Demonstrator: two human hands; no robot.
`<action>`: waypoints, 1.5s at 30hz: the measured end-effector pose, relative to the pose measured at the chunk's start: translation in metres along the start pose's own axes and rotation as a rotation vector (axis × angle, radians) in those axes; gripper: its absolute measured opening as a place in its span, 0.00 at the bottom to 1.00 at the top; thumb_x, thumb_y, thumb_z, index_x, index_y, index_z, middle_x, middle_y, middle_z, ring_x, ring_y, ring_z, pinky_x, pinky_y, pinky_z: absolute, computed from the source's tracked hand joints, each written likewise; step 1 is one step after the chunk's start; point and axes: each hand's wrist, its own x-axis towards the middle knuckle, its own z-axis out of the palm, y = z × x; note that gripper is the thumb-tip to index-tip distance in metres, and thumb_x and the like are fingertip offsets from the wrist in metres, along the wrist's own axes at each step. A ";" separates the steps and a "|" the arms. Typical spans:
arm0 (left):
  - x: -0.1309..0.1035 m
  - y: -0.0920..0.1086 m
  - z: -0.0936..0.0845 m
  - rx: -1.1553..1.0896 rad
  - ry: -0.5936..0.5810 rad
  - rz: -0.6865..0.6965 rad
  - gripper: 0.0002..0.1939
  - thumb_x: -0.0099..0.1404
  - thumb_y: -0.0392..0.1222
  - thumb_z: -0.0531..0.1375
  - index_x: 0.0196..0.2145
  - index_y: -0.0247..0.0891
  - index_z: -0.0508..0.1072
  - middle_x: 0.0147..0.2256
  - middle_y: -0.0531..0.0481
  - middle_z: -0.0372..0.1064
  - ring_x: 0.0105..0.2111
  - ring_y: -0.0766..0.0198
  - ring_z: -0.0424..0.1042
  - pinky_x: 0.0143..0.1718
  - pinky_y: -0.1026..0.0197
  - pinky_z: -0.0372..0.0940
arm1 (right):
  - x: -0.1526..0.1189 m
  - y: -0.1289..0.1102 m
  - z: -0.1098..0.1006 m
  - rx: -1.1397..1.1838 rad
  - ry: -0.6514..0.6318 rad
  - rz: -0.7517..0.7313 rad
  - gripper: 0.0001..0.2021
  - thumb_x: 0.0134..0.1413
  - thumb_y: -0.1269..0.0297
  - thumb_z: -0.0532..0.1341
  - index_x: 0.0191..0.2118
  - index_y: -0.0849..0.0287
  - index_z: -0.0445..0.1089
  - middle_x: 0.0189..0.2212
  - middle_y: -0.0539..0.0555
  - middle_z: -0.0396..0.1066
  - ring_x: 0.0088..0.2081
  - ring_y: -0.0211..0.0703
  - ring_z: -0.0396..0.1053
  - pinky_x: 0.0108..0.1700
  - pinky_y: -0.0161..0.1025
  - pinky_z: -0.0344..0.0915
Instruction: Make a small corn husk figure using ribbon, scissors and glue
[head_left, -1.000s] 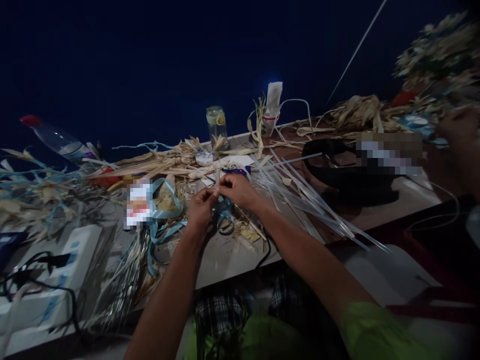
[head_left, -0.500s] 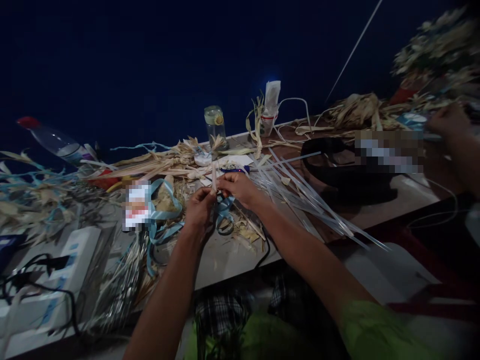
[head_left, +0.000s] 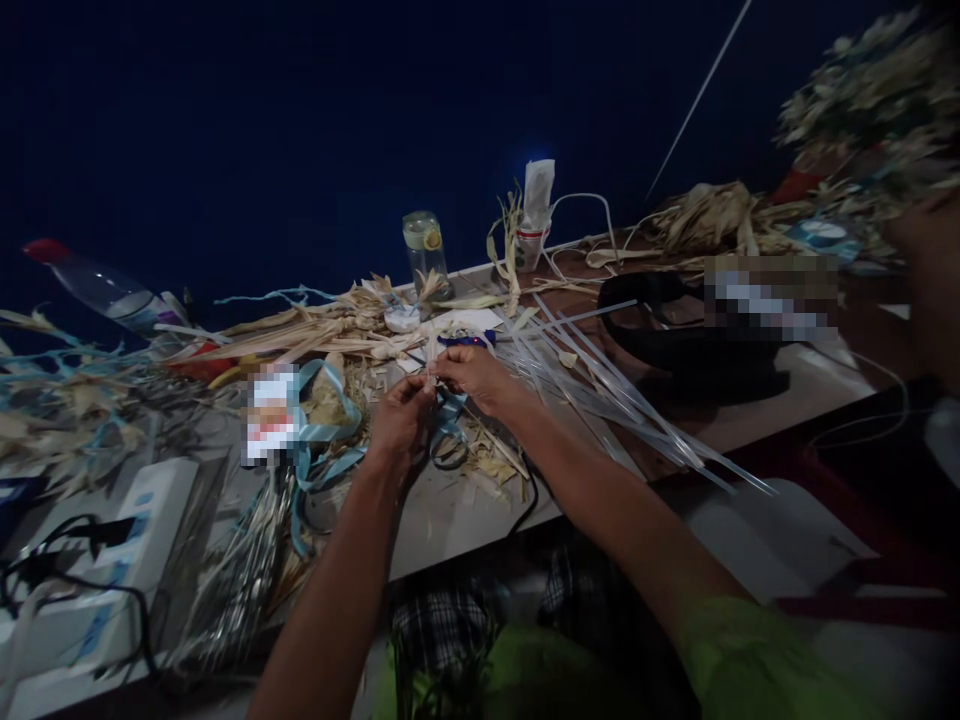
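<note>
My left hand (head_left: pixel 399 412) and my right hand (head_left: pixel 480 376) meet above the worktable, fingertips pinched together. Between them is a small, pale piece of corn husk (head_left: pixel 432 346), its upper end standing above the fingers; its lower part is hidden by them. A light blue ribbon (head_left: pixel 450 412) hangs or lies just below my hands; I cannot tell whether it touches the husk piece. Husk scraps (head_left: pixel 495 462) are scattered on the table under my right wrist. Behind my right fingers lies a dark blue object (head_left: pixel 472 338), partly covered.
Long translucent sticks (head_left: pixel 637 405) spread to the right, beside a black curved object (head_left: pixel 660 340). Dried husks (head_left: pixel 330 325), a lidded bottle (head_left: pixel 425 255) and a paper cup (head_left: pixel 531 245) stand behind. At left are a power strip (head_left: pixel 142 540) and thin wires (head_left: pixel 251 560). A co-worker's arm (head_left: pixel 930 270) shows at right.
My right fingertips have closed in on my left ones, and less of the husk piece shows above them. The co-worker's hand at right has moved toward the edge. The view has shifted slightly.
</note>
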 end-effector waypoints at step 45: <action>0.007 -0.006 -0.014 0.142 0.120 0.198 0.11 0.49 0.43 0.64 0.30 0.35 0.72 0.20 0.57 0.60 0.18 0.76 0.55 0.19 0.71 0.50 | 0.023 -0.007 -0.061 -0.520 0.370 0.175 0.08 0.38 0.62 0.60 0.19 0.60 0.64 0.11 0.47 0.58 0.17 0.35 0.58 0.21 0.33 0.53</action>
